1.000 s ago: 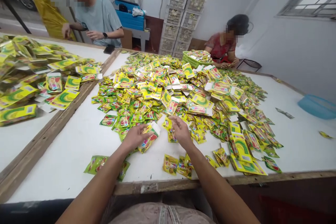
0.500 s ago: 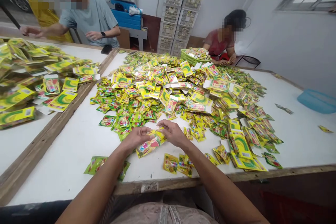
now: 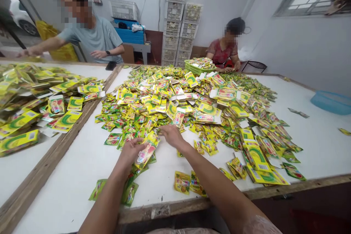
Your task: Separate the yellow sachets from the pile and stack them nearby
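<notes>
My left hand (image 3: 131,153) is closed around a small yellow printed carton (image 3: 146,153) with a red fruit picture, tilted with its upper end toward the pile. Beyond that end is my right hand (image 3: 172,137), its fingers bent together at the near edge of the pile; what they hold, if anything, is hidden. Green sachets (image 3: 130,192) lie under and beside my left wrist. Near my right forearm rest yellow sachets (image 3: 181,182). In front of both hands spreads a large pile of green and yellow sachets (image 3: 134,126) with flat yellow cartons (image 3: 210,109) on top.
A wooden strip (image 3: 63,139) divides the white table, with more yellow cartons (image 3: 18,142) left of it. A green basket (image 3: 196,68) stands behind the pile, a blue basin (image 3: 331,102) at right. Two co-workers (image 3: 105,36) (image 3: 222,49) sit across; crates (image 3: 172,25) are stacked behind.
My right hand has come off the carton and moved slightly up and left. My left hand keeps the carton, now turned more upright. The co-worker at left has reached farther left.
</notes>
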Demonstrator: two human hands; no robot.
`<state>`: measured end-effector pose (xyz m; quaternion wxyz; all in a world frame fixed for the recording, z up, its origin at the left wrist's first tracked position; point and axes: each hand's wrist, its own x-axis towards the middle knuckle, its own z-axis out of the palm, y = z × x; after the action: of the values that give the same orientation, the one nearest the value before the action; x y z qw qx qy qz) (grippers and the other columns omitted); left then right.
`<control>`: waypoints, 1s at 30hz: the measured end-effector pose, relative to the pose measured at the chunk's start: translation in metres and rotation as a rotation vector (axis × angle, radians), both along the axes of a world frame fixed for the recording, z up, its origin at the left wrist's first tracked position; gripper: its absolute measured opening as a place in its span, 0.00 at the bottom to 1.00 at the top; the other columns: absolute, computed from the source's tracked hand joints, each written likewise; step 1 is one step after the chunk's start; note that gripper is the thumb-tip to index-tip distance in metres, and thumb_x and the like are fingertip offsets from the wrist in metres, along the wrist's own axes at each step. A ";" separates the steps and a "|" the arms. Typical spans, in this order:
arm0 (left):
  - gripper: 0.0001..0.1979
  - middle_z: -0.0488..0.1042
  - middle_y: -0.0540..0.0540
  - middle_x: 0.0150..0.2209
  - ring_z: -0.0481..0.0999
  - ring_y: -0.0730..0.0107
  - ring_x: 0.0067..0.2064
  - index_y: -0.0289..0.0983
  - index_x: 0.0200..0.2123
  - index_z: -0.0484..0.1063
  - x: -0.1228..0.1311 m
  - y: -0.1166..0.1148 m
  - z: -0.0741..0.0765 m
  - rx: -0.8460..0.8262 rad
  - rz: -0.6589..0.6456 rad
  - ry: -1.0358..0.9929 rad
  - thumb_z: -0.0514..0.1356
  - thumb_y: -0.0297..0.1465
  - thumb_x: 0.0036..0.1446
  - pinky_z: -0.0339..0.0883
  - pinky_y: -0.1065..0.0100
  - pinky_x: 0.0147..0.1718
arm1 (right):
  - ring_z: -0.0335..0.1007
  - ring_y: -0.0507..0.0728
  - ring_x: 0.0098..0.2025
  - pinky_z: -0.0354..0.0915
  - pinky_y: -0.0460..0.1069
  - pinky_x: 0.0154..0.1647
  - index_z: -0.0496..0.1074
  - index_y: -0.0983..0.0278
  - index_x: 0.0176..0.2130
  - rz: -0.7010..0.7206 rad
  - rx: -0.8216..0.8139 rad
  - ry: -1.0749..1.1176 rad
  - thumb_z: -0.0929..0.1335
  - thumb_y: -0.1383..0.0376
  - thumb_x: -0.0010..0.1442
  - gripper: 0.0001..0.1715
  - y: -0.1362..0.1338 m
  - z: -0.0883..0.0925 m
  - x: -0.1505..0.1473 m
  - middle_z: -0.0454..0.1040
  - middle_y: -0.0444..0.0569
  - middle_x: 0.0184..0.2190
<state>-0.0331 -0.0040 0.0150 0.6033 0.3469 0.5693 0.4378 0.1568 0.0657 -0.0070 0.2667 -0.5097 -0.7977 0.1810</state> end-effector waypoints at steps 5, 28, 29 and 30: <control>0.23 0.75 0.49 0.20 0.70 0.70 0.20 0.34 0.30 0.74 0.009 -0.003 0.002 0.014 -0.048 0.000 0.71 0.41 0.30 0.58 0.72 0.19 | 0.69 0.55 0.32 0.66 0.50 0.34 0.74 0.63 0.30 -0.327 -0.148 0.576 0.66 0.56 0.54 0.13 -0.024 0.010 0.024 0.74 0.46 0.27; 0.18 0.78 0.47 0.28 0.76 0.65 0.30 0.36 0.35 0.77 0.014 -0.010 0.001 0.115 -0.347 -0.125 0.69 0.37 0.39 0.66 0.69 0.30 | 0.49 0.45 0.17 0.46 0.43 0.19 0.67 0.65 0.24 -0.002 -0.640 0.557 0.72 0.62 0.40 0.12 -0.052 0.042 0.032 0.57 0.34 0.14; 0.18 0.79 0.47 0.29 0.76 0.64 0.31 0.36 0.36 0.77 0.014 -0.011 0.002 0.112 -0.372 -0.143 0.69 0.36 0.39 0.67 0.68 0.31 | 0.48 0.45 0.17 0.45 0.43 0.19 0.67 0.65 0.24 0.005 -0.619 0.534 0.72 0.62 0.41 0.11 -0.052 0.044 0.032 0.56 0.35 0.14; 0.19 0.79 0.46 0.30 0.77 0.62 0.32 0.37 0.37 0.77 0.015 -0.012 0.004 0.103 -0.404 -0.159 0.70 0.35 0.38 0.68 0.67 0.33 | 0.47 0.45 0.17 0.45 0.43 0.19 0.67 0.65 0.23 0.011 -0.596 0.509 0.71 0.62 0.42 0.11 -0.053 0.046 0.031 0.55 0.35 0.15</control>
<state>-0.0183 -0.0155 0.0190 0.7033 0.4485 0.4156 0.3627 0.1883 0.0132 0.0386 0.2953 -0.4992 -0.6213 0.5269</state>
